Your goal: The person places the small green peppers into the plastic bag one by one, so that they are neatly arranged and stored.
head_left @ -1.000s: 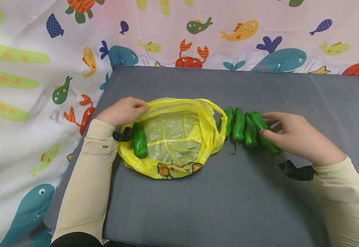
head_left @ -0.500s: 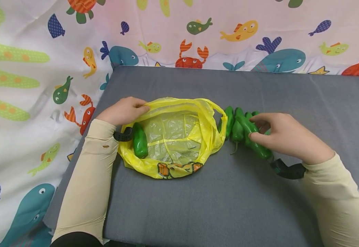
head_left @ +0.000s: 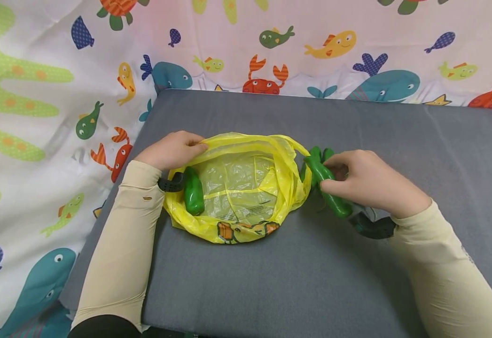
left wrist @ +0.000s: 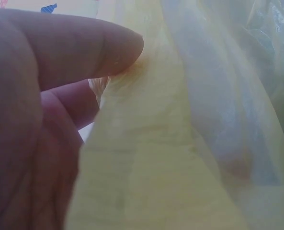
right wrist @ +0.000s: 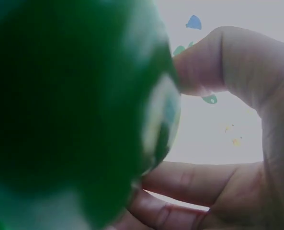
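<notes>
A yellow plastic bag point(head_left: 290, 188) lies with its mouth spread wide, and one green pepper point(head_left: 193, 192) rests inside it at the left. My left hand point(head_left: 174, 149) pinches the bag's rim at its far left; the left wrist view shows thumb and finger on the yellow film point(left wrist: 142, 143). In my right hand point(head_left: 364, 178) another green pepper point(head_left: 332, 192) is gripped between thumb and fingers, just right of the bag's handle loop. That pepper fills much of the right wrist view point(right wrist: 84, 96). Behind it, more green peppers point(head_left: 315, 153) show partly, the rest hidden.
Everything lies on a grey cloth-covered surface point(head_left: 271, 291). A sea-animal print curtain point(head_left: 229, 42) hangs along the back and the left side point(head_left: 30, 188). The bag's handle loop point(head_left: 302, 150) stands up beside the remaining peppers.
My right hand has lifted the rightmost pepper from the row and carried it left over the others toward the bag. The left hand keeps its hold on the rim.
</notes>
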`<move>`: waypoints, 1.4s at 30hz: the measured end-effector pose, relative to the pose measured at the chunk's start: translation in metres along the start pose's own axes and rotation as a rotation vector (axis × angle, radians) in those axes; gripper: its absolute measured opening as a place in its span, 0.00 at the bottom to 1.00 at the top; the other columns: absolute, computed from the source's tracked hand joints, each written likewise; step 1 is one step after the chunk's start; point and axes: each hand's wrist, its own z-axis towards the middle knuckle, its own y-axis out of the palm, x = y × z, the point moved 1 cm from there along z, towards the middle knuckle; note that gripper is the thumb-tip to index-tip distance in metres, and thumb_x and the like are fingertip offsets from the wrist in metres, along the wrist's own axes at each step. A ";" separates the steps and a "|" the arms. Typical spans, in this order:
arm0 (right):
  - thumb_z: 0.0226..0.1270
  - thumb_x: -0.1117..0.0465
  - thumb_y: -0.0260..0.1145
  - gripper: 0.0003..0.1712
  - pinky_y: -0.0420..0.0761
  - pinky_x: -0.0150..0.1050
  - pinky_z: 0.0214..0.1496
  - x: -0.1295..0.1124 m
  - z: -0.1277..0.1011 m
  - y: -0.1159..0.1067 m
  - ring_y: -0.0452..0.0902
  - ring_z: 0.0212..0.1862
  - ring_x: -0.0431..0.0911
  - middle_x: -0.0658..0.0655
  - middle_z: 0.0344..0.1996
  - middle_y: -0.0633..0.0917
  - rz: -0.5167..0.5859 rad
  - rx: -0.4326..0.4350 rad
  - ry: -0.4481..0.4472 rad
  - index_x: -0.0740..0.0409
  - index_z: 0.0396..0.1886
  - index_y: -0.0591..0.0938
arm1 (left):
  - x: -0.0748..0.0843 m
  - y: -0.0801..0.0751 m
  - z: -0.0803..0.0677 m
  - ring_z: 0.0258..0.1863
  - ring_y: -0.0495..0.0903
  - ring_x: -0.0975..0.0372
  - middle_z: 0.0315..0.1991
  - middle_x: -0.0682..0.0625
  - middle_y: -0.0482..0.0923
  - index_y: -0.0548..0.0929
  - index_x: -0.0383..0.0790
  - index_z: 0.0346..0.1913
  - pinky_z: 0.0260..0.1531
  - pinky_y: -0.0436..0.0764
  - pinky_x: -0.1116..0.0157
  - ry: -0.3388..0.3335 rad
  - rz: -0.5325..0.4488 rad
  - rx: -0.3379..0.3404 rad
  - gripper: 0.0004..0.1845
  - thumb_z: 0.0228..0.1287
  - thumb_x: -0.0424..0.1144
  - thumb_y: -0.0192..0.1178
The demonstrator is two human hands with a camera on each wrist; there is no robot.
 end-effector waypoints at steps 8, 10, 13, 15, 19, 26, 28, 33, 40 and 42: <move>0.56 0.56 0.64 0.11 0.77 0.39 0.24 -0.020 0.021 0.006 0.77 0.24 0.44 0.52 0.24 0.82 0.033 -0.009 -0.019 0.55 0.37 0.86 | 0.001 0.000 0.000 0.43 0.75 0.54 0.52 0.46 0.77 0.77 0.47 0.65 0.40 0.73 0.58 -0.001 0.002 0.001 0.23 0.77 0.52 0.45; 0.56 0.55 0.64 0.11 0.78 0.39 0.24 -0.026 0.027 0.009 0.77 0.24 0.45 0.52 0.24 0.82 0.039 -0.008 -0.019 0.55 0.35 0.85 | 0.001 0.000 0.000 0.43 0.75 0.54 0.53 0.46 0.77 0.76 0.47 0.66 0.41 0.73 0.57 -0.004 0.003 0.000 0.23 0.77 0.52 0.45; 0.56 0.54 0.63 0.09 0.76 0.38 0.23 -0.035 0.035 0.014 0.74 0.22 0.44 0.52 0.21 0.80 0.042 -0.011 -0.027 0.54 0.28 0.84 | 0.001 0.000 -0.001 0.45 0.74 0.54 0.54 0.46 0.77 0.76 0.47 0.66 0.43 0.72 0.57 -0.007 0.005 -0.002 0.24 0.76 0.52 0.45; 0.56 0.54 0.63 0.09 0.75 0.37 0.23 -0.042 0.041 0.019 0.74 0.21 0.43 0.52 0.20 0.79 0.053 -0.017 -0.036 0.54 0.26 0.83 | 0.002 -0.001 -0.002 0.46 0.74 0.53 0.54 0.46 0.77 0.76 0.46 0.66 0.43 0.72 0.57 -0.008 0.004 -0.005 0.24 0.76 0.52 0.46; 0.57 0.53 0.63 0.10 0.75 0.38 0.24 -0.056 0.053 0.028 0.73 0.19 0.43 0.52 0.17 0.79 0.085 -0.036 -0.069 0.53 0.23 0.83 | 0.002 -0.001 -0.002 0.45 0.74 0.53 0.54 0.46 0.77 0.76 0.46 0.66 0.43 0.73 0.57 -0.008 0.005 -0.003 0.24 0.76 0.53 0.46; 0.57 0.50 0.63 0.16 0.67 0.36 0.22 -0.073 0.073 0.041 0.66 0.16 0.42 0.50 0.12 0.74 0.098 -0.073 -0.100 0.53 0.16 0.82 | 0.002 0.001 -0.001 0.45 0.75 0.53 0.54 0.46 0.77 0.77 0.46 0.65 0.43 0.74 0.57 -0.006 0.003 -0.002 0.23 0.76 0.52 0.46; 0.58 0.49 0.64 0.18 0.64 0.35 0.21 -0.075 0.077 0.045 0.63 0.15 0.41 0.49 0.11 0.71 0.099 -0.083 -0.104 0.53 0.14 0.80 | 0.002 0.003 0.000 0.45 0.75 0.53 0.54 0.46 0.77 0.77 0.46 0.65 0.42 0.74 0.57 -0.004 0.003 -0.003 0.23 0.76 0.52 0.46; 0.59 0.46 0.65 0.23 0.60 0.34 0.19 -0.081 0.089 0.057 0.59 0.14 0.40 0.47 0.09 0.65 0.078 -0.095 -0.115 0.53 0.11 0.74 | 0.001 0.004 0.001 0.44 0.75 0.54 0.53 0.46 0.78 0.77 0.46 0.65 0.41 0.74 0.57 -0.011 0.013 0.002 0.24 0.76 0.53 0.47; 0.60 0.46 0.64 0.24 0.63 0.33 0.17 -0.090 0.105 0.080 0.62 0.12 0.40 0.47 0.08 0.65 0.085 -0.151 -0.107 0.51 0.10 0.72 | 0.000 0.004 0.001 0.41 0.76 0.54 0.50 0.46 0.78 0.77 0.47 0.65 0.39 0.74 0.58 -0.009 0.021 0.001 0.24 0.76 0.54 0.45; 0.60 0.46 0.64 0.25 0.63 0.32 0.17 -0.095 0.109 0.084 0.62 0.11 0.39 0.47 0.08 0.65 0.094 -0.162 -0.109 0.51 0.09 0.71 | 0.001 0.004 0.001 0.39 0.76 0.54 0.50 0.46 0.78 0.77 0.47 0.65 0.37 0.74 0.58 -0.007 0.022 -0.001 0.24 0.76 0.54 0.45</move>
